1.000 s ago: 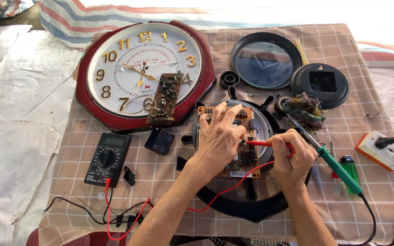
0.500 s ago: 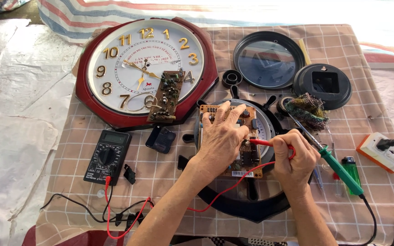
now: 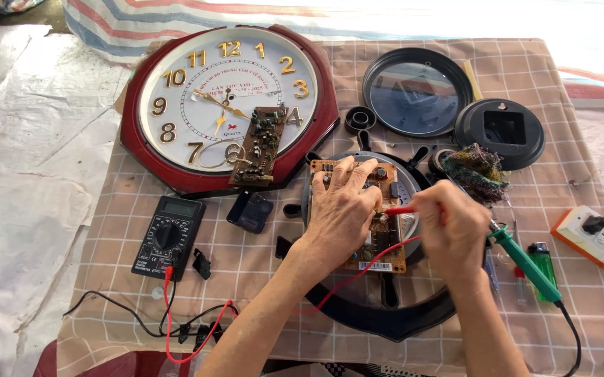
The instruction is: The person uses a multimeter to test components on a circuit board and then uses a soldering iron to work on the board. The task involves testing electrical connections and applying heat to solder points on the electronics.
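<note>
My left hand [image 3: 342, 209] lies flat on a brown circuit board [image 3: 383, 241] that rests on a black round device base [image 3: 385, 307] at the table's middle. My right hand [image 3: 450, 227] pinches a red multimeter probe [image 3: 399, 209], its tip touching the board just right of my left fingers. A red lead [image 3: 358, 276] trails from the probe toward me. The black multimeter [image 3: 168, 236] sits at the left, with red and black leads curling below it.
A red octagonal wall clock [image 3: 228, 105] with a second circuit board [image 3: 260, 145] on its face lies at the back left. A soldering iron [image 3: 525, 262], green lighter [image 3: 543, 269], power strip [image 3: 593, 236], round glass cover [image 3: 417, 91] and black housing [image 3: 499, 131] lie right.
The view has shifted slightly. Both hands stay on the board with the red probe in about the same spot.
</note>
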